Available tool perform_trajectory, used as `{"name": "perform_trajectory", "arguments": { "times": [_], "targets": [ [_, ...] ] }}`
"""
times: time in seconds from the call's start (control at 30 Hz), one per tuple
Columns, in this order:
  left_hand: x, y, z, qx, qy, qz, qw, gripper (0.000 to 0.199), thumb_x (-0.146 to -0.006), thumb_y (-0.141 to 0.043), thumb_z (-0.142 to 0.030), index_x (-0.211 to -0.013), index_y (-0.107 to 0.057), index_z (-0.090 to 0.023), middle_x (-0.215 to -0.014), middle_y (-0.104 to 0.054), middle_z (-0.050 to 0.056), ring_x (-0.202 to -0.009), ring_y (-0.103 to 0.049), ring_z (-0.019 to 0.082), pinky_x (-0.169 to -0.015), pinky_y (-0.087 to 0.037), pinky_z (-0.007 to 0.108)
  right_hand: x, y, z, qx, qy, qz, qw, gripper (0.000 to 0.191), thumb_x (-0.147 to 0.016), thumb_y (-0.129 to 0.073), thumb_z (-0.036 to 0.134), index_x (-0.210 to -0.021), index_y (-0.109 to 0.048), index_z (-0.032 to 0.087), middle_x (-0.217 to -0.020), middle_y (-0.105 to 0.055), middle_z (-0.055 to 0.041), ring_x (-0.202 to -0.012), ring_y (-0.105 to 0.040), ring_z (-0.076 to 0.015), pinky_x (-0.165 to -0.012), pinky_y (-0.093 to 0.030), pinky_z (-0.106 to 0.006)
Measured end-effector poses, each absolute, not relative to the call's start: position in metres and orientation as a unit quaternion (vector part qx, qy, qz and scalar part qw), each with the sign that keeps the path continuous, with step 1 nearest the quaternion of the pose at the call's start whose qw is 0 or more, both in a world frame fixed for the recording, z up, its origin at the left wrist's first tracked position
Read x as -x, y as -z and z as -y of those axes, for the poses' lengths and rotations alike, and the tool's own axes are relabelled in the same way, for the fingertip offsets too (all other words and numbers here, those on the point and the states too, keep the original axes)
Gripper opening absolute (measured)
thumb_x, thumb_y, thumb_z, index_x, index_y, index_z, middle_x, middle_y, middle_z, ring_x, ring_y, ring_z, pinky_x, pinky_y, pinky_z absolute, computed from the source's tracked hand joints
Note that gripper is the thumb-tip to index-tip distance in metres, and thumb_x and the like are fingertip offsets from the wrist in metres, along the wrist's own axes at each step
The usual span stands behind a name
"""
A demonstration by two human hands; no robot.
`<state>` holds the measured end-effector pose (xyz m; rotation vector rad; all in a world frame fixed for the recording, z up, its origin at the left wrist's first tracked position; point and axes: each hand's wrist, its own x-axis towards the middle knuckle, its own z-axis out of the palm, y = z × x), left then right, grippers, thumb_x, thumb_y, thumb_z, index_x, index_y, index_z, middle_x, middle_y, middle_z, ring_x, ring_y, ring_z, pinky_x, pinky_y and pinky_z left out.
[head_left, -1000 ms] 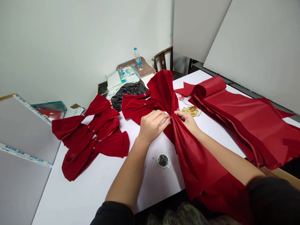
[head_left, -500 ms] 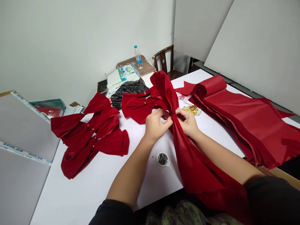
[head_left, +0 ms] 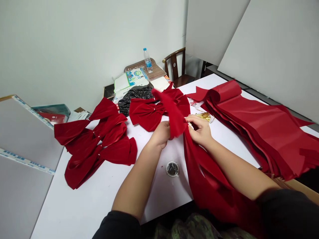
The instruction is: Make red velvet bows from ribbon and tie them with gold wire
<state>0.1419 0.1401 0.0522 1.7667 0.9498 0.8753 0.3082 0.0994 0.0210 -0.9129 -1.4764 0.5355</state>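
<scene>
Pinching the red velvet ribbon over the white table with your right hand, you hold it just beside a velvet bow; your left hand sits behind it, grip hidden.

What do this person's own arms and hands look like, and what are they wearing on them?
The left hand and right hand are bare, with no gloves, and no ring or watch shows. The left forearm and right forearm are bare too, up to plain black cloth sleeves, the left sleeve and the right sleeve, which end near the elbows.
</scene>
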Motion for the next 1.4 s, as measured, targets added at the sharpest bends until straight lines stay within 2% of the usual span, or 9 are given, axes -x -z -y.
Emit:
{"name": "perform_trajectory", "arguments": {
  "times": [0.1, 0.23, 0.3, 0.47, 0.8, 1.0, 1.13, 1.33, 1.4],
  "targets": [
    [-0.134, -0.064, -0.133, -0.738, -0.386, -0.367, 0.415, 0.016, -0.092, -0.069, -0.032, -0.090, -0.073, -0.016, -0.082, -0.075, 0.006, -0.063, -0.065, 0.013, -0.054, -0.050, 0.025, -0.304, -0.025, -0.098, 0.414, -0.335, 0.555, 0.639, 0.029, -0.082, -0.081, 0.047, -0.081, -0.070, 0.020, -0.081, -0.070, -0.0051, -0.073, -0.064, -0.0184, -0.071, -0.053, -0.032],
    [-0.124, -0.070, -0.131, -0.832, -0.428, -0.295, 0.191, 0.017, -0.098, -0.060, -0.021, -0.106, -0.075, -0.019, -0.104, -0.077, 0.008, -0.088, -0.071, 0.016, -0.071, -0.055, 0.026, -0.302, -0.026, -0.100, 0.420, -0.444, 0.477, 0.632, 0.043, -0.068, -0.089, 0.056, -0.075, -0.067, 0.019, -0.073, -0.068, -0.0026, -0.065, -0.062, -0.0163, -0.067, -0.057, -0.030],
    [-0.120, -0.069, -0.133, -0.867, -0.407, -0.256, 0.128, 0.018, -0.100, -0.060, -0.022, -0.109, -0.075, -0.020, -0.107, -0.077, 0.008, -0.094, -0.073, 0.017, -0.077, -0.057, 0.027, -0.302, -0.025, -0.102, 0.412, -0.472, 0.473, 0.619, 0.046, -0.062, -0.093, 0.056, -0.074, -0.068, 0.019, -0.073, -0.068, -0.0023, -0.066, -0.063, -0.0164, -0.069, -0.059, -0.031],
    [-0.116, -0.066, -0.140, -0.886, -0.410, -0.209, 0.054, 0.013, -0.100, -0.065, -0.025, -0.102, -0.076, -0.018, -0.099, -0.080, 0.008, -0.089, -0.074, 0.017, -0.084, -0.058, 0.030, -0.303, -0.022, -0.103, 0.393, -0.517, 0.473, 0.595, 0.045, -0.062, -0.095, 0.053, -0.078, -0.071, 0.019, -0.074, -0.069, -0.0025, -0.068, -0.067, -0.0175, -0.073, -0.061, -0.032],
    [-0.109, -0.073, -0.141, -0.899, -0.395, -0.189, 0.014, 0.012, -0.097, -0.067, -0.022, -0.091, -0.075, -0.017, -0.087, -0.080, 0.004, -0.078, -0.072, 0.015, -0.074, -0.056, 0.027, -0.298, -0.026, -0.100, 0.382, -0.509, 0.497, 0.590, 0.043, -0.066, -0.093, 0.053, -0.078, -0.072, 0.017, -0.079, -0.074, -0.0047, -0.073, -0.071, -0.0165, -0.072, -0.060, -0.026],
    [-0.114, -0.072, -0.136, -0.897, -0.379, -0.223, -0.048, 0.014, -0.096, -0.064, -0.020, -0.085, -0.074, -0.018, -0.082, -0.078, 0.002, -0.072, -0.069, 0.015, -0.067, -0.049, 0.027, -0.299, -0.023, -0.103, 0.391, -0.456, 0.531, 0.598, 0.042, -0.068, -0.091, 0.054, -0.075, -0.072, 0.017, -0.075, -0.073, -0.0037, -0.065, -0.067, -0.0147, -0.071, -0.059, -0.026],
    [-0.117, -0.069, -0.134, -0.889, -0.384, -0.248, 0.006, 0.010, -0.092, -0.066, -0.019, -0.084, -0.072, -0.018, -0.082, -0.076, 0.002, -0.073, -0.068, 0.015, -0.067, -0.048, 0.027, -0.300, -0.019, -0.105, 0.382, -0.410, 0.558, 0.612, 0.038, -0.073, -0.088, 0.053, -0.077, -0.075, 0.017, -0.074, -0.072, -0.0030, -0.065, -0.066, -0.0147, -0.071, -0.059, -0.027],
    [-0.134, -0.061, -0.130, -0.778, -0.441, -0.347, 0.284, 0.001, -0.079, -0.069, -0.016, -0.079, -0.069, -0.016, -0.076, -0.072, 0.001, -0.070, -0.065, 0.014, -0.068, -0.049, 0.025, -0.302, -0.015, -0.104, 0.375, -0.292, 0.593, 0.650, 0.019, -0.084, -0.082, 0.038, -0.087, -0.078, 0.019, -0.082, -0.074, -0.0035, -0.073, -0.069, -0.0151, -0.068, -0.055, -0.025],
    [-0.140, -0.059, -0.129, -0.726, -0.446, -0.358, 0.383, 0.005, -0.076, -0.070, -0.018, -0.080, -0.070, -0.015, -0.074, -0.070, 0.001, -0.069, -0.063, 0.013, -0.068, -0.048, 0.024, -0.303, -0.014, -0.104, 0.371, -0.248, 0.613, 0.652, 0.013, -0.088, -0.078, 0.033, -0.090, -0.079, 0.020, -0.084, -0.075, -0.0038, -0.075, -0.069, -0.0151, -0.070, -0.054, -0.026]
  ]
}}
